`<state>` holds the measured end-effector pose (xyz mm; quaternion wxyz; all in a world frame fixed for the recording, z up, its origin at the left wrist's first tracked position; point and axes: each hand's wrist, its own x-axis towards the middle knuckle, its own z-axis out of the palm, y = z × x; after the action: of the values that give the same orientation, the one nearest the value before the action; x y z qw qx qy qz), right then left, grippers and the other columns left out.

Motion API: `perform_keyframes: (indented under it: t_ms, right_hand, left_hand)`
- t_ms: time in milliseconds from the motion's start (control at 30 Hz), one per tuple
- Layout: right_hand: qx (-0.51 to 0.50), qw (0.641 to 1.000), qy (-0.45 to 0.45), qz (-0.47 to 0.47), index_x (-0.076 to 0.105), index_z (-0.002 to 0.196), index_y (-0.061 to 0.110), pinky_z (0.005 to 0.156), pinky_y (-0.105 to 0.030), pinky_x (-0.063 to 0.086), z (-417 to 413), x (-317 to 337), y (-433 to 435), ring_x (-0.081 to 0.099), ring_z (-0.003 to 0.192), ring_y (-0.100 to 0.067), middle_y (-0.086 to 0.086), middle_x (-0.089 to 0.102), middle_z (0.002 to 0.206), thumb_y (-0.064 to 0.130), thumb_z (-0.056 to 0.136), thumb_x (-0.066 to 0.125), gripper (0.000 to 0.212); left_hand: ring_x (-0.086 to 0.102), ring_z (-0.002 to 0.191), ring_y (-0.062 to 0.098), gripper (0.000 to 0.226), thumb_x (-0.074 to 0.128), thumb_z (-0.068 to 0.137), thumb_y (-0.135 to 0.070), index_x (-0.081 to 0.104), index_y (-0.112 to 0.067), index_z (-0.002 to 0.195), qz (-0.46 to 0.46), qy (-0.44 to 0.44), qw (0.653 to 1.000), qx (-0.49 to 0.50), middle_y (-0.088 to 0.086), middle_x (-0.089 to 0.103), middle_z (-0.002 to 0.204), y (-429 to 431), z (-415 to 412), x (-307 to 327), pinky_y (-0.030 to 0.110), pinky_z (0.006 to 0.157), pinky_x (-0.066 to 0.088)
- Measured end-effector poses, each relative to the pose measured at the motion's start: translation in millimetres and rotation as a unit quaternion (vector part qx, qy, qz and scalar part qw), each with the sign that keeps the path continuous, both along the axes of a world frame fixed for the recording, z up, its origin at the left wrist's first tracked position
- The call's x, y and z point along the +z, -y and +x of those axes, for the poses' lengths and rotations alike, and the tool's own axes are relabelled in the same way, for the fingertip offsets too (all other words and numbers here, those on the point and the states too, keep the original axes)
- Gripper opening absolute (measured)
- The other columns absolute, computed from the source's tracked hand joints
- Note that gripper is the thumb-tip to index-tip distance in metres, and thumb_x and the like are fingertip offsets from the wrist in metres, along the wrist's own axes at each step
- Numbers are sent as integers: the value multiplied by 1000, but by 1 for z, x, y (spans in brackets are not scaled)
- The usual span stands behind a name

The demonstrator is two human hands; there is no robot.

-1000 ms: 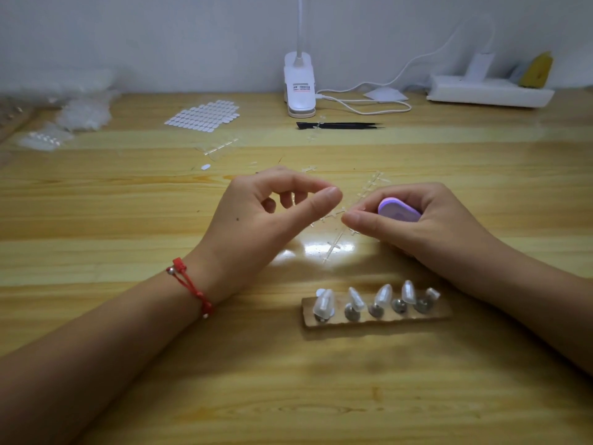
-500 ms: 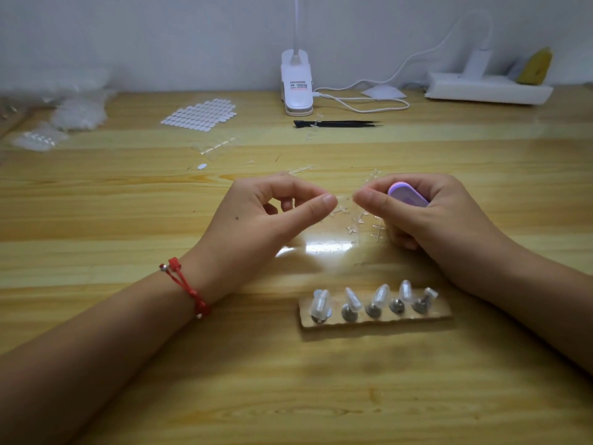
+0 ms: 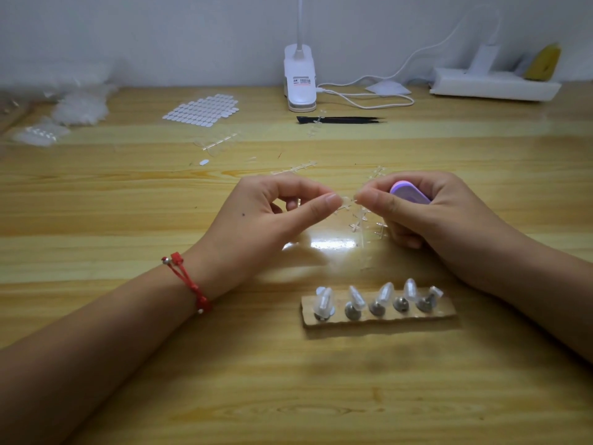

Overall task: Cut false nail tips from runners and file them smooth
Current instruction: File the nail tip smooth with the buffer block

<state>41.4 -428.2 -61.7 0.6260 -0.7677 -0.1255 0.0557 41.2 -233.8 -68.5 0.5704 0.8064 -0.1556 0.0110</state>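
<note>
Fingers (image 3: pixel 317 207) of the left hand (image 3: pixel 256 220) and right hand (image 3: pixel 442 220) pinch a clear runner (image 3: pixel 361 220) above the tabletop (image 3: pixel 288 396), the right also curled round a purple file (image 3: pixel 410 192). Runner and nail tip (image 3: pixel 346 200) look featherlight, slippery and probably brittle; gripping beside the joint seems safest.

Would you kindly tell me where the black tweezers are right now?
In the head view, the black tweezers lie flat toward the far side of the wooden table, just in front of the white clip lamp.

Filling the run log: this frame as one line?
left hand: pinches clear runner | right hand: pinches same runner, holds purple tool | cardboard stand: nail tips mounted
</note>
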Motion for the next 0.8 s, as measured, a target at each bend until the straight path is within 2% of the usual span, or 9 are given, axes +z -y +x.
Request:
perform_keyframes:
  t_ms: [167, 467, 567, 700, 733, 800]
  right_hand:
    - [6, 1000, 1, -4, 76, 73, 28, 42, -15, 33, -1, 0, 0, 33, 44, -8, 7, 42, 47, 49, 61, 72, 24]
    - [10, 1000, 6, -12, 75, 71, 29, 41, -14, 32, -2, 1, 0, 33, 43, -8, 7, 42, 47, 45, 63, 72, 18]
    - [13, 1000, 8, -16, 76, 71, 29, 41, -14, 30, -2, 2, -1, 32, 44, -8, 6, 42, 47, 45, 63, 71, 19]
    - [25, 999, 19, -24, 76, 69, 32, 41, -16, 27, -4, 3, -2, 31, 43, -6, 10, 44, 45, 46, 63, 70, 16]
    - [25, 999, 20, -23, 75, 69, 31, 41, -15, 27, -4, 3, -2, 32, 43, -6, 10, 44, 45, 46, 63, 70, 16]
    - [18, 1000, 18, -17, 74, 68, 30, 41, -13, 29, -4, 2, -3, 32, 42, -5, 10, 43, 44, 48, 62, 70, 19]
  left_hand:
    - [47, 67, 11, 19, 68, 75, -36, 74, -22, 86, 4, 8, 1000, -4, 21, 63, 89, 0, -1, 1, 15, 55, 43]
    - [53, 67, 12, 21, 68, 74, -38, 76, -24, 87, -8, -3, 1000, -6, 19, 68, 92, 1, -1, 1, 21, 58, 50]
    - [56, 65, 11, 21, 68, 73, -39, 76, -25, 87, -8, 0, 1000, -11, 19, 69, 92, 1, -1, 1, 17, 56, 49]
    - [57, 67, 28, 23, 67, 72, -40, 76, -25, 87, -8, -1, 1000, -30, 23, 67, 92, 2, -2, 2, 22, 58, 52]
    - [57, 68, 27, 22, 67, 72, -40, 76, -25, 87, -7, -1, 1000, -31, 22, 67, 91, 1, -2, 2, 24, 58, 52]
    - [54, 65, 13, 20, 67, 73, -40, 75, -25, 84, -7, 1, 1000, -28, 20, 66, 88, 1, -2, 2, 22, 57, 49]
